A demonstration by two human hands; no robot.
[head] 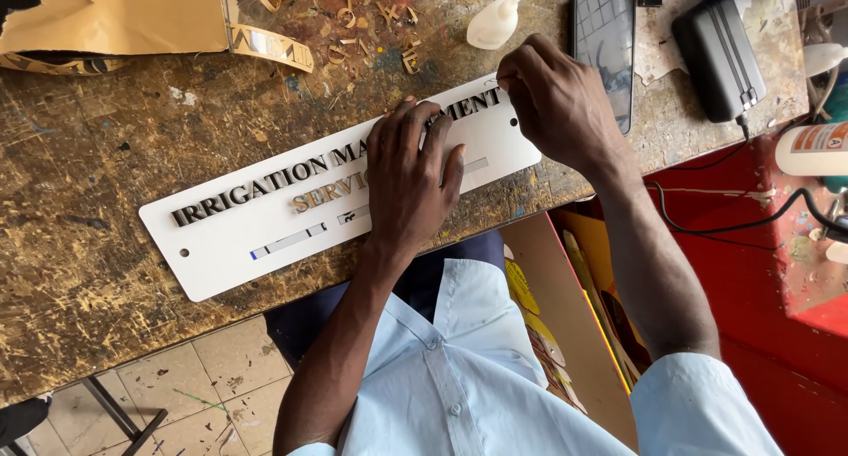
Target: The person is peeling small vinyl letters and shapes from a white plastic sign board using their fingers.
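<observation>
Head view. Your left hand (408, 178) lies flat on the white sign (238, 231), palm down, fingers (402, 125) spread and extended over the middle of the raised lettering; it presses on the plate and grips nothing. Your right hand (552, 98) is at the sign's upper right end, fingertips (506, 76) pinched together at the top edge, just above the last letters. Whether something small is held in that pinch cannot be told; the fingers hide it. The two hands sit near each other but do not touch.

The sign is a long plate with rounded corners, lying slantwise on the worn bench (79, 165), its left end lower and nearer you, its right end higher. It carries a row of dark raised letters, a shorter row of gold letters (325, 194) beneath, and thin strips (287, 241) below those. A small hole (184, 252) marks the left end, another (512, 121) the right.

Beyond the sign: a white glue bottle (493, 23) lying on its side, just beyond your right hand; a dark phone (603, 50) face up, beside your right wrist; a black case (717, 54) further right with a cable (751, 222) trailing from it. Gold offcuts (353, 19) are scattered at the bench's far edge, and a sheet of gold card (115, 15) lies at the upper left. Your pale blue shirt (459, 376) fills the lower frame.
</observation>
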